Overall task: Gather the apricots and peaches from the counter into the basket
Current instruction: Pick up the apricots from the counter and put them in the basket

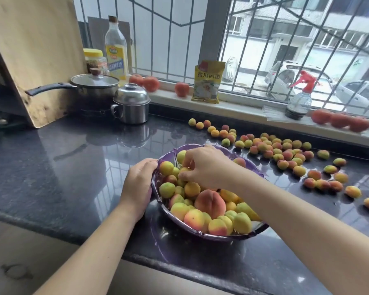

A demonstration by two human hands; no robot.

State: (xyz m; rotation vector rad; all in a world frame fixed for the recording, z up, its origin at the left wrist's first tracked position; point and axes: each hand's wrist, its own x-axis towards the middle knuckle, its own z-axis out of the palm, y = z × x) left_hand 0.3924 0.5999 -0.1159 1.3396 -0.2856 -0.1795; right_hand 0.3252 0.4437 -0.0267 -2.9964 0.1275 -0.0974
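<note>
Steadying the purple basket (200,235) rim, left hand (140,184) gripped it; right hand (202,167) pinched an apricot (184,170) inside; many loose apricots (285,154) remained right of basket.

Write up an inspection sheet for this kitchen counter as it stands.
Surface: dark polished stone counter, glossy with reflections.
Job's things: purple basket part filled with apricots and one large peach; many loose apricots on the counter to its right.
Clutter: lidded saucepan, steel pot, oil bottle, jar, yellow packet, spray bottle, tomatoes on the sill.
Grippers: left hand grips the basket rim; right hand holds apricots over the basket.
Cables: nothing seen.
Surroundings: barred window, parked cars outside.
</note>
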